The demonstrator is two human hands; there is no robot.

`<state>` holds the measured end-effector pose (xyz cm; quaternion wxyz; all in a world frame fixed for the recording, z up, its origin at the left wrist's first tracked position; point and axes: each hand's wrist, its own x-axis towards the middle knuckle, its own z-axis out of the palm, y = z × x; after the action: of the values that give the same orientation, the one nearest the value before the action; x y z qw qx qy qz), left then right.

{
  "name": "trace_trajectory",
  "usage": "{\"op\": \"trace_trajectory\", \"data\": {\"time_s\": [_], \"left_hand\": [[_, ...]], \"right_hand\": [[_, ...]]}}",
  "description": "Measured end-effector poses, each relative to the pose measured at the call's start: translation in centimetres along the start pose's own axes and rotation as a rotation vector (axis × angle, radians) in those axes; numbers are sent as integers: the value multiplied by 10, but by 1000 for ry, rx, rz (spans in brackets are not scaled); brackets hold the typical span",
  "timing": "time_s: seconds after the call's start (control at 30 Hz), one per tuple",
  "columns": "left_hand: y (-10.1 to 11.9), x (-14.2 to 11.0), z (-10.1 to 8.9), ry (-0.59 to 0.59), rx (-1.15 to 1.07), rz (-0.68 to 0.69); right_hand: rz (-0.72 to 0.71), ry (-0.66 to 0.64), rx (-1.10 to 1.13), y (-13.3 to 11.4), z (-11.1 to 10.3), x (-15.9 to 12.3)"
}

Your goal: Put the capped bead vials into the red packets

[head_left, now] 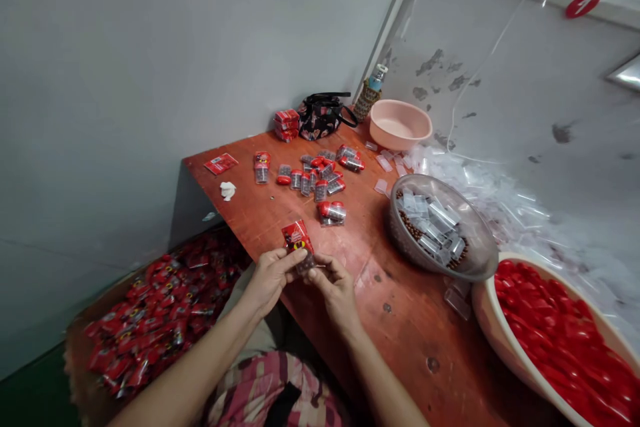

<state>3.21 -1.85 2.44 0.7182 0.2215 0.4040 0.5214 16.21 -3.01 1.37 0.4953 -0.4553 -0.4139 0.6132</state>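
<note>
My left hand (273, 278) and my right hand (336, 290) together pinch a small red card packet (297, 238) with a transparent tube of brown beads (305, 263) at its lower end. Both hands hover above the orange-red wooden table (395, 340). Beyond my fingers, several small transparent tubes with red caps (313, 183) lie scattered on the tabletop. A steel bowl (430, 227) to the right holds brown beads and small transparent pieces. My fingers hide part of the tube.
Left of the table, a cardboard box (77, 360) is heaped with red packets. At the lower right, a large cream basin (493, 320) holds red caps. A pink basin (400, 123), black patterned bag (323, 117), and bottle (375, 90) stand at the far end, against grey walls.
</note>
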Motion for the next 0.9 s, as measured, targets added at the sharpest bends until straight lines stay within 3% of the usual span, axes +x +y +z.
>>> {"op": "trace_trajectory", "data": {"time_s": [0.27,0.33,0.47,0.57,0.73,0.8,0.9], "left_hand": [[1,-15,-4,46,-76,-37],[5,-23,-12,127,-153,4],[9,-39,-40,401,-294,185],[7,-40,-50,453,-88,216],[1,-6,-34,276,487,417],[-1,8,-29,239,585,451],[-5,20,-29,251,560,409]], "right_hand": [[11,-25,16,1,13,7],[23,-39,15,0,15,9],[8,-19,-16,-2,9,11],[13,12,-72,-2,-1,14],[40,-29,-153,0,-5,13],[42,-46,-166,2,-5,12],[26,-51,-188,4,-5,13]]}}
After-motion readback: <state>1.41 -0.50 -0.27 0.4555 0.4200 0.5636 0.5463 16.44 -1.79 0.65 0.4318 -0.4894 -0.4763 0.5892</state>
